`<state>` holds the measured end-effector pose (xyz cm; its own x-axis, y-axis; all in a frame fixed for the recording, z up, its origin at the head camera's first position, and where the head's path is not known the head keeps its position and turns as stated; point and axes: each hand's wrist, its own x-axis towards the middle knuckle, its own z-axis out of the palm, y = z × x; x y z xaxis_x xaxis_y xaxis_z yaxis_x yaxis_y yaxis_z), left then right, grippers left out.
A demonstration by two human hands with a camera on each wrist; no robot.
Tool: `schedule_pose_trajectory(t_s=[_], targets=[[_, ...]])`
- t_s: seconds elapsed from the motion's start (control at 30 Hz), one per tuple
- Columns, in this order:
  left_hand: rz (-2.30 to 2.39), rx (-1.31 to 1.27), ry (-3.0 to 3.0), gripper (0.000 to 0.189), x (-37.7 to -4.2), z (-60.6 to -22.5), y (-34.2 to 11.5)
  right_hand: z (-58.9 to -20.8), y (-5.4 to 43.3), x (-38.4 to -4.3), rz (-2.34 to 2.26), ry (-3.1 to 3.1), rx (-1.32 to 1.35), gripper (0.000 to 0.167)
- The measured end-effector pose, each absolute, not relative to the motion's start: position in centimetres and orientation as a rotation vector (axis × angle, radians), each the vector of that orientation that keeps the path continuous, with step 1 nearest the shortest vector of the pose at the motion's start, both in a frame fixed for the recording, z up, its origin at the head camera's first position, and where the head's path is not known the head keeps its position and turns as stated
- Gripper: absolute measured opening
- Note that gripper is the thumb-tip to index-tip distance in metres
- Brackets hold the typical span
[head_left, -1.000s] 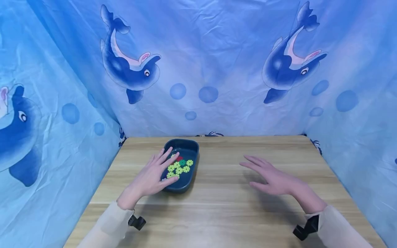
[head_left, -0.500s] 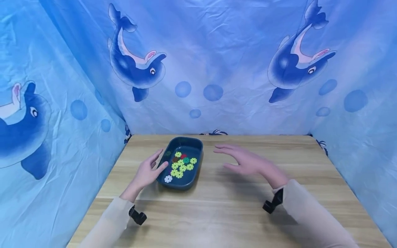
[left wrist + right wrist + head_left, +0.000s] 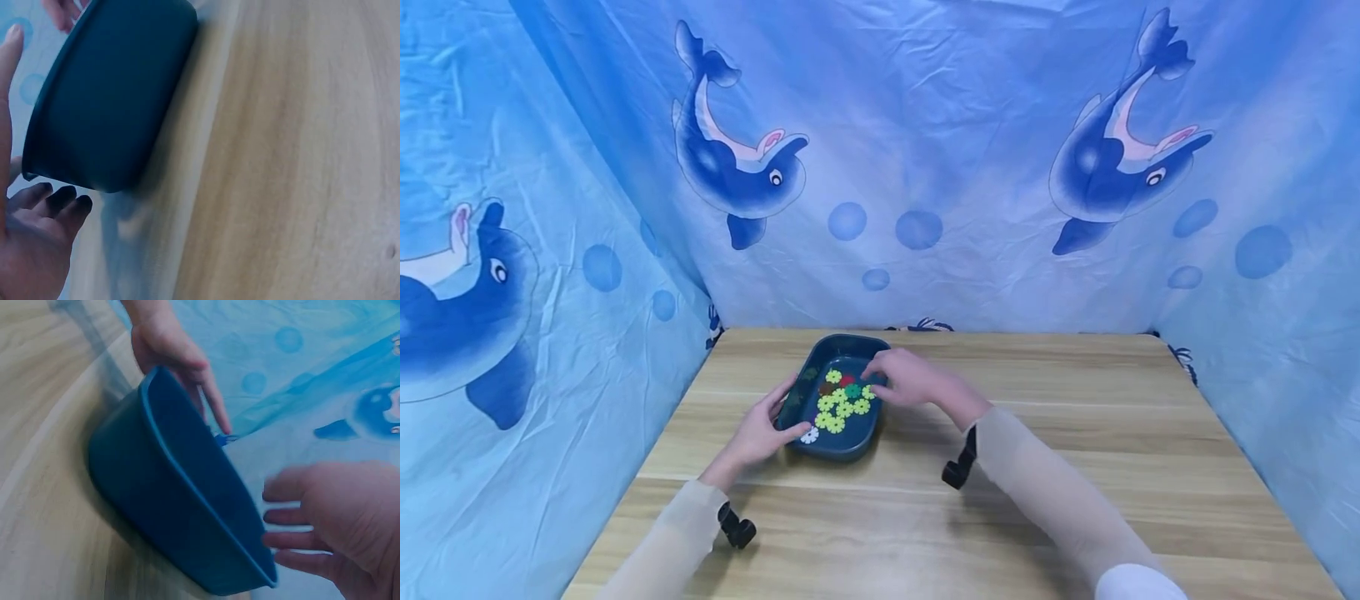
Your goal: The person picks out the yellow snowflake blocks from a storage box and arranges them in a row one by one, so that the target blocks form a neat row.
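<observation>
A dark blue-green tray [image 3: 850, 442] on the table holds several flower-shaped plastic discs [image 3: 835, 408], mostly yellow-green, plus a white disc [image 3: 809, 435], a red disc [image 3: 847, 381] and a green disc [image 3: 853, 390]. My left hand [image 3: 762, 429] straddles the tray's left side: thumb stretched over the rim near the white disc, fingers outside the wall. In the left wrist view, those fingertips [image 3: 60, 197] are right by the tray's end. My right hand [image 3: 910, 379] reaches over the right rim, with fingers loosely bent above the discs. Its fingers [image 3: 294, 540] show beside the rim in the right wrist view.
The wooden table [image 3: 1075, 433] extends to the right and in front of the tray. Blue cloth [image 3: 985, 275] printed with dolphins hangs behind it and along both sides. A small black camera [image 3: 958, 467] sits on the right wrist.
My right hand has moved left from the table's right side to the tray. My left hand has gone from over the tray to its left side. The view has shifted slightly.
</observation>
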<state>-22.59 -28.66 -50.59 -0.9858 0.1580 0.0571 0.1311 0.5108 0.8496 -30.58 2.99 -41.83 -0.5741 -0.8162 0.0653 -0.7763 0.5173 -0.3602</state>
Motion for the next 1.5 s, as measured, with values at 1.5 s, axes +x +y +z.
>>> schedule_pose_trajectory(t_s=[1.5], targets=[[1.455, 0.366, 2.771, 0.119, -23.6, -51.9, -29.3, -45.9, -3.4, -35.4, -0.414, 2.813, -1.045, 0.013]])
